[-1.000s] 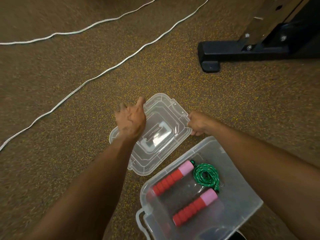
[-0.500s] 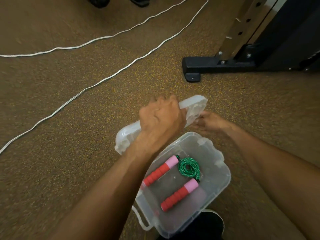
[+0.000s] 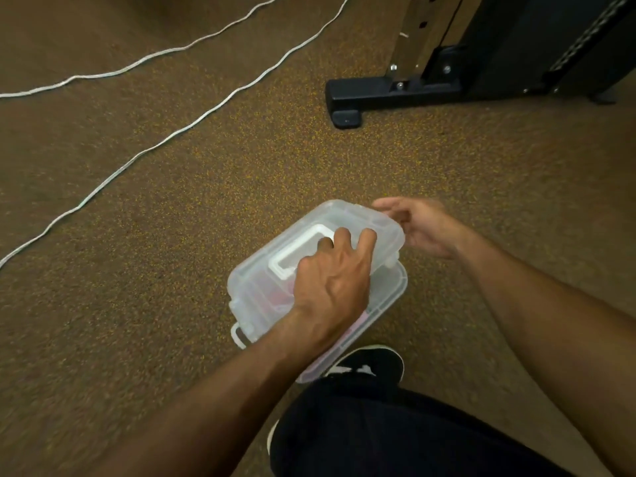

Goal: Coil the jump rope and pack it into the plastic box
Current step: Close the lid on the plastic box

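Head view: left hand (image 3: pixel 330 280) presses the translucent lid (image 3: pixel 309 249) flat-fingered; right hand (image 3: pixel 423 225) spread beside its corner.

The lid (image 3: pixel 309 242) now sits atop the plastic box (image 3: pixel 389 290).

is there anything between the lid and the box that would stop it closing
Nothing visible does. The clear plastic lid already sits on the clear plastic box, left hand resting on top, right hand at its far corner. The lid sits slightly askew.

Translucent, smooth plastic box (image 3: pixel 389 297) and lid (image 3: pixel 261 270) on rough, speckled matt floor (image 3: pixel 206 187).
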